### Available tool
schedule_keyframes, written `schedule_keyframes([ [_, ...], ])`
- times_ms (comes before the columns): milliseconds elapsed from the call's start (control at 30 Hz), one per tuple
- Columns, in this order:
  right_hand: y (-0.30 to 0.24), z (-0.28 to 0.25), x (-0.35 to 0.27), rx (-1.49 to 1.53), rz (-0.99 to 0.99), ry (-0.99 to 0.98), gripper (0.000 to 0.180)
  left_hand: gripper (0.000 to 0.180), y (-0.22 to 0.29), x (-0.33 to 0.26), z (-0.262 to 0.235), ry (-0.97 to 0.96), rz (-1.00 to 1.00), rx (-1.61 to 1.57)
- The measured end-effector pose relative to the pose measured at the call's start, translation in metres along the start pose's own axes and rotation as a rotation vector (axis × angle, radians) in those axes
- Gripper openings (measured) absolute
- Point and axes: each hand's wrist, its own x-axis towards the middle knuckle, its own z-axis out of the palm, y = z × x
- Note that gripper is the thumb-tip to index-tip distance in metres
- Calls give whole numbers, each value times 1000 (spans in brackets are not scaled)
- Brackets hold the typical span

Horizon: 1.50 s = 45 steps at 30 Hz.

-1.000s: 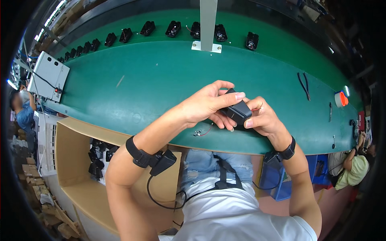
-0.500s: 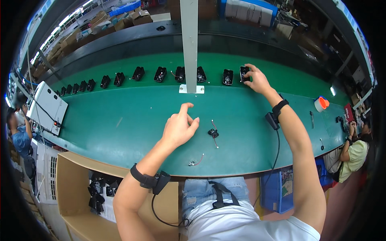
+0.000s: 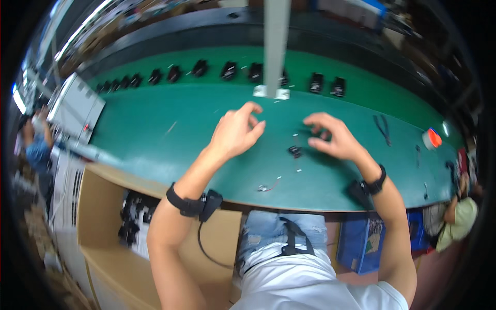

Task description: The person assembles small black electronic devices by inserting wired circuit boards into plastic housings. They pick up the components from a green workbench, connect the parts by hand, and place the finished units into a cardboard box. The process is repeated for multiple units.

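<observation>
The right hand (image 3: 330,137) hovers low over the green table (image 3: 155,139), fingers curled and slightly spread, thumb and forefinger close but pinching nothing that can be made out. Just beside its fingertips, on the side toward the person, lies a small black part (image 3: 295,151) flat on the table; the hand does not touch it. A thin pale pin (image 3: 298,168) lies a little nearer the table's front edge than that part.

The left hand (image 3: 236,132) hangs above the table to the left of the small black part, well apart from it, its fingers bent loosely and empty, thumb raised. A black wrist strap (image 3: 192,204) with a cable sits on the left forearm, and a black band (image 3: 376,182) circles the right wrist.

Near the front edge of the table, on the person's side of the small black part, rests a little wired piece (image 3: 266,187) with red leads. Beyond the part, toward the far side, a grey upright post (image 3: 274,46) stands on a white foot, and behind it a row of black devices (image 3: 227,70) runs along the table's back. Far to the right of the part are black pliers (image 3: 381,126) and an orange-and-white tape roll (image 3: 433,138). At the table's left end sits a grey box (image 3: 75,108).
</observation>
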Motion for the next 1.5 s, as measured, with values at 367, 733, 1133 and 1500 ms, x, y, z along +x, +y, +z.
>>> schedule_keyframes([
  [367, -9, 71, -26, -81, -187, -6, 37, 32, -165, -322, -232, 800, -815, 54],
  [733, 3, 77, -23, -18, -109, 92, 29, 125, -297, -439, -67, 324, -1188, 265],
  [1133, 2, 76, -23, -82, -84, 50, 27, 134, -326, -369, -93, 119, -1239, 476],
  [1500, 6, 75, -22, -36, -76, 57, 25, 109, -319, -345, -57, 44, -1022, 418],
])
